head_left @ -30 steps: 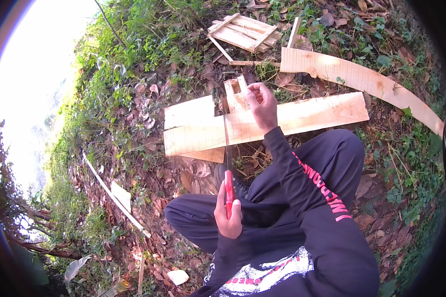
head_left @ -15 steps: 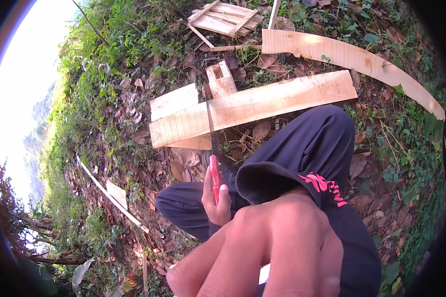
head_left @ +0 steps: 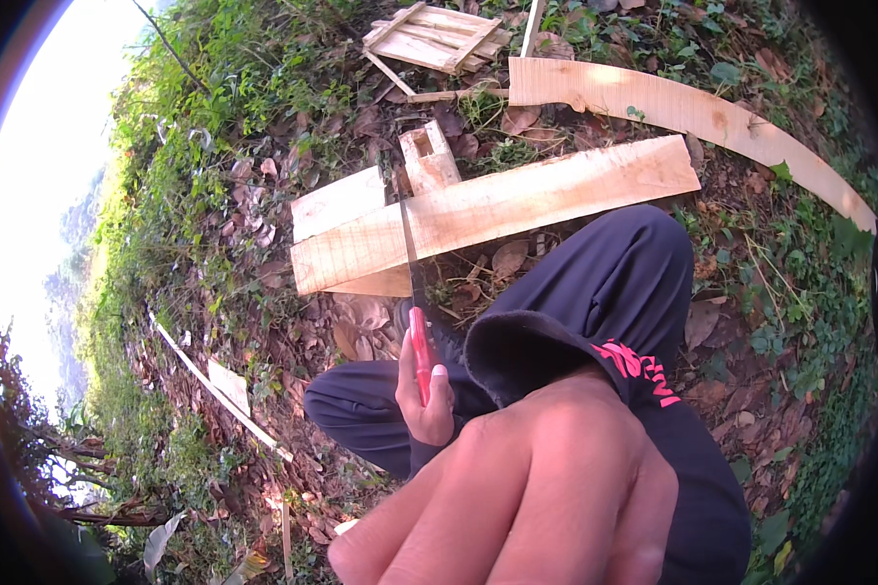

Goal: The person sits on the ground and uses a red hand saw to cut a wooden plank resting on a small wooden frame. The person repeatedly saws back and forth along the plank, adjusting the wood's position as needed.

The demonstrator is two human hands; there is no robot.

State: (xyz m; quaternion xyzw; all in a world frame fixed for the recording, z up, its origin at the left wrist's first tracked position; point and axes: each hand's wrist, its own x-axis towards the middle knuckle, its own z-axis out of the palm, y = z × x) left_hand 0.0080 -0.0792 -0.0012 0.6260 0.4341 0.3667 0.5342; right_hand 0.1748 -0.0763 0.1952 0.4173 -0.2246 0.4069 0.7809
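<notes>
The left hand (head_left: 426,408) grips the red-handled saw (head_left: 419,343), which crosses the long board (head_left: 546,200). The right hand (head_left: 537,487) is at the near side; whether it holds anything cannot be determined. Beyond the board, a hollowed wooden block (head_left: 433,175) is dark inside.

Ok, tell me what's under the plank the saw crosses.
Pale wood shows past its far and near edges, left of the saw. The plank hides the middle, so whether that's one board, or the hollow block reaches under, can't be told.
</notes>
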